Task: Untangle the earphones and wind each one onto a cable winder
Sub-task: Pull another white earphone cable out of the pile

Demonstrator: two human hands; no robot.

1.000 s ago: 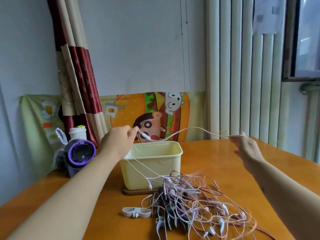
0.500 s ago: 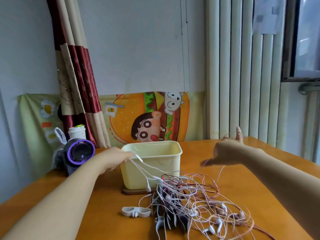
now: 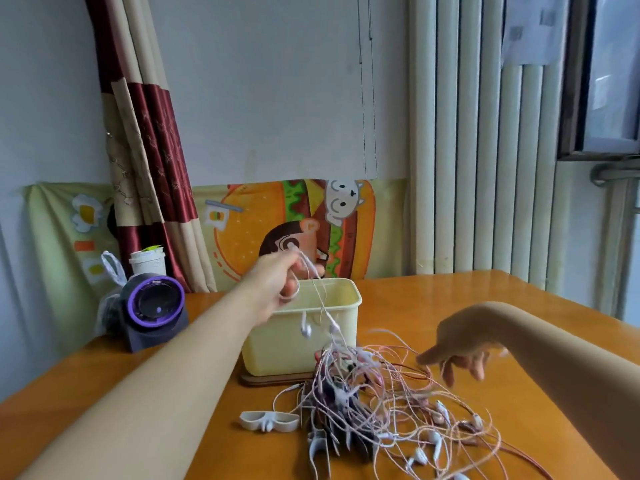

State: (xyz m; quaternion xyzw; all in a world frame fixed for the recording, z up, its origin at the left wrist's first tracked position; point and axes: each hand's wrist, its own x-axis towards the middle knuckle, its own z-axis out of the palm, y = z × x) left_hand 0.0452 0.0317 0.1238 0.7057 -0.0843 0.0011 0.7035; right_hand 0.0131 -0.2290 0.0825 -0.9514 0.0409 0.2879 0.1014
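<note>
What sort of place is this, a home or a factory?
Probably a room in a home: a wooden table, a red patterned curtain and a cartoon burger cloth.

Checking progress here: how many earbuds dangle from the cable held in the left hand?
2. Both hang on the cable below the left hand, in front of the yellow bin: one earbud left, the other earbud right of it. Others lie in the tangle on the table.

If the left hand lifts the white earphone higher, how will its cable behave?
Probably floppy: the white earphone droops in loops from the left hand, buds dangling. It may drag the tangled pile, since its cable runs into it.
</note>
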